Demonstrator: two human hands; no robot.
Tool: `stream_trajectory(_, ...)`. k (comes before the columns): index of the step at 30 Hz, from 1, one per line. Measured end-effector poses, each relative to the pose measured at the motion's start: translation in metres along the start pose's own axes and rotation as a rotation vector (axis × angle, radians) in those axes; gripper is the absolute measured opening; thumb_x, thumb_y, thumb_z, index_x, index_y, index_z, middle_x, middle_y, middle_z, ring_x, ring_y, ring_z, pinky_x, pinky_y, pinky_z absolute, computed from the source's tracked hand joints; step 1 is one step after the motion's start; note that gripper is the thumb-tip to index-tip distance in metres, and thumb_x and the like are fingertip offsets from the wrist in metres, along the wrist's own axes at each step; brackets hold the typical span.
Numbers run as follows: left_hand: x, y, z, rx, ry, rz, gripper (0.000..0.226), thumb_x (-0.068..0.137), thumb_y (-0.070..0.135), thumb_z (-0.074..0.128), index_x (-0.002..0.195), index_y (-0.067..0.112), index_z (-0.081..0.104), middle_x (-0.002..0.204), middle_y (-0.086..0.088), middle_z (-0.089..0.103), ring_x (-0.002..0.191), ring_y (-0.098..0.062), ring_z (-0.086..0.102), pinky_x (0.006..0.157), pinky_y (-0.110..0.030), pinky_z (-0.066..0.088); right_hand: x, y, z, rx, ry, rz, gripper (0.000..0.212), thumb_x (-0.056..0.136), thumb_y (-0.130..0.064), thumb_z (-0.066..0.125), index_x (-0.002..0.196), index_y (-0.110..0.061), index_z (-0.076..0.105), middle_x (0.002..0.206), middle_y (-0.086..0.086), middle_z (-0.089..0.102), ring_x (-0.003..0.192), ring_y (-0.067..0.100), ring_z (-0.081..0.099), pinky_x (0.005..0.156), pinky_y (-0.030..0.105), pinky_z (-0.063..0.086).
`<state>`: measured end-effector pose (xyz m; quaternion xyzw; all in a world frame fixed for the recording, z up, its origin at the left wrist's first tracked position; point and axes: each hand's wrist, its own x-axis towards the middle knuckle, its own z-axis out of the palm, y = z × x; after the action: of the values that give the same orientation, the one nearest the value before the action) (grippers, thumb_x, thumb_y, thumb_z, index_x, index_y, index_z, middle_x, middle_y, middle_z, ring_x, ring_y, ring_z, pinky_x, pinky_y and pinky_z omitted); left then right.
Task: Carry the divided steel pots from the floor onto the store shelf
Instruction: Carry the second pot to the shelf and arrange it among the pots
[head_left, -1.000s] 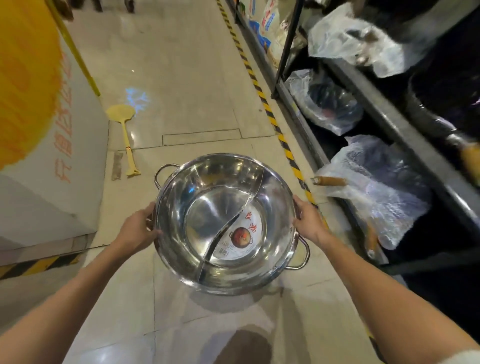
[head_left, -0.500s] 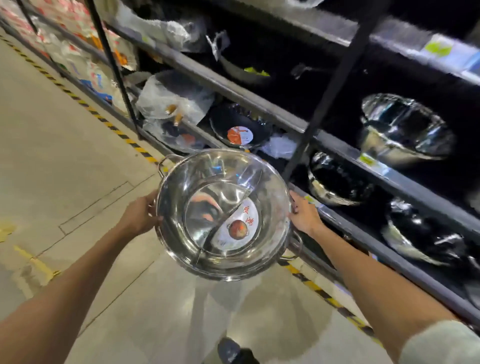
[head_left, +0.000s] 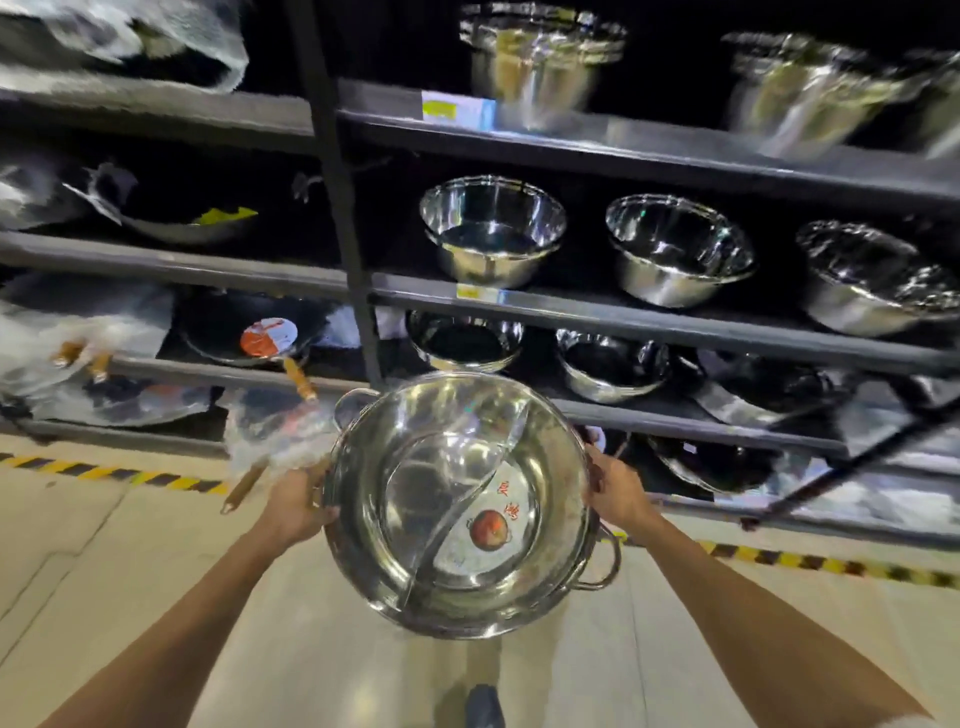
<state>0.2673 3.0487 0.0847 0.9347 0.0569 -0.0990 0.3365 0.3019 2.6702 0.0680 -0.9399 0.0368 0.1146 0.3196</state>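
I hold a shiny divided steel pot (head_left: 457, 504) in the air in front of the store shelf (head_left: 649, 317). It has an S-shaped divider, a round red-and-white label in one half and two loop handles. My left hand (head_left: 296, 506) grips its left rim and my right hand (head_left: 615, 491) grips its right rim. The pot is level with the lower shelf boards, a little in front of them.
Steel bowls (head_left: 493, 234) stand in rows on the middle and upper shelf boards. Plastic-wrapped pans with wooden handles (head_left: 260, 338) fill the left bay. A dark upright post (head_left: 337, 197) splits the bays. A yellow-black stripe (head_left: 104, 473) runs along the floor at the shelf's foot.
The view has swung from the aisle floor round to face the shelf squarely. The pot stays in both hands and has come closer to the shelf boards.
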Motion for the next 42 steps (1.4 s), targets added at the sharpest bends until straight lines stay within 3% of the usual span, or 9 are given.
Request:
stream_trajectory(6,0.016,-0.005,0.040,-0.010,-0.180,-0.050,0.077,0.047,0.050,0.059,0.123,0.037,0.055,0.091,-0.021,0.069,0.079,-0.035,0.063,0.073,-0.040,0.051,-0.002,0.050,0.027,0.082,-0.035,0.083,0.044,0.082,-0.008,0.059,0.126,-0.012,0.053,0.100,0.017,0.070,0.095,0.033,0.065,0.071,0.030,0.043)
stream_trajectory(10,0.039,-0.012,0.070,0.115,-0.250,-0.135,0.075,0.065,0.017,0.062,0.137,0.015,0.039,0.090,-0.020,0.071,0.080,-0.036,0.063,0.076,-0.038,0.051,0.013,0.082,0.055,0.075,-0.133,0.145,0.042,0.083,-0.015,0.059,0.125,-0.018,0.053,0.107,0.012,0.070,0.103,0.031,0.063,0.070,0.023,0.039)
stream_trajectory(18,0.101,-0.037,0.114,0.205,-0.363,-0.220,0.065,0.078,0.012,0.061,0.138,0.019,0.036,0.106,-0.014,0.069,0.098,-0.029,0.063,0.088,-0.033,0.048,0.077,0.110,0.090,-0.010,-0.208,0.222,0.049,0.087,-0.022,0.056,0.134,-0.020,0.044,0.112,0.011,0.068,0.106,0.030,0.061,0.086,0.028,0.045)
stream_trajectory(24,0.189,-0.069,0.162,0.196,-0.432,-0.276,0.061,0.074,0.022,0.061,0.133,0.016,0.045,0.117,-0.020,0.062,0.107,-0.033,0.059,0.088,-0.031,0.045,0.152,0.140,0.136,0.022,-0.173,0.273,0.033,0.087,-0.013,0.056,0.120,-0.012,0.057,0.107,0.011,0.069,0.103,0.027,0.061,0.070,0.018,0.032)
stream_trajectory(28,0.270,-0.109,0.211,0.089,-0.365,-0.145,0.031,0.073,0.007,0.060,0.088,0.033,0.066,0.090,-0.025,0.069,0.093,-0.041,0.063,0.075,-0.040,0.045,0.229,0.172,0.178,-0.004,-0.151,0.242,0.031,0.084,-0.009,0.057,0.116,-0.009,0.059,0.108,0.018,0.069,0.105,0.033,0.062,0.076,0.031,0.042)
stream_trajectory(32,0.349,-0.161,0.271,0.033,-0.358,-0.116,0.039,0.075,0.009,0.067,0.113,0.011,0.061,0.100,-0.020,0.069,0.098,-0.033,0.064,0.086,-0.037,0.051,0.302,0.207,0.223,-0.008,-0.123,0.207,0.033,0.084,-0.008,0.060,0.116,0.001,0.057,0.098,0.019,0.067,0.088,0.022,0.058,0.072,0.033,0.040)
stream_trajectory(36,0.418,-0.214,0.329,-0.125,-0.192,-0.155,0.040,0.080,-0.006,0.061,0.119,0.002,0.055,0.100,-0.019,0.067,0.071,0.000,0.062,0.059,-0.003,0.046,0.369,0.250,0.265,0.030,-0.012,0.129,0.032,0.081,-0.009,0.065,0.112,-0.004,0.060,0.106,0.017,0.068,0.097,0.023,0.062,0.076,0.030,0.046)
stream_trajectory(40,0.465,-0.233,0.369,-0.118,-0.023,-0.048,0.051,0.079,-0.009,0.057,0.128,-0.001,0.047,0.119,-0.027,0.061,0.110,-0.041,0.058,0.094,-0.043,0.047,0.425,0.285,0.297,0.045,0.082,0.077,0.022,0.081,-0.010,0.063,0.102,-0.003,0.062,0.095,0.011,0.067,0.088,0.013,0.053,0.069,0.022,0.035)
stream_trajectory(42,0.486,-0.239,0.381,-0.096,0.063,0.013,0.050,0.079,-0.010,0.058,0.128,-0.004,0.048,0.113,-0.022,0.064,0.111,-0.034,0.058,0.093,-0.034,0.046,0.449,0.296,0.307,0.036,0.135,0.064,0.003,0.080,-0.008,0.060,0.080,-0.007,0.063,0.076,0.008,0.063,0.076,0.015,0.052,0.065,0.024,0.033)
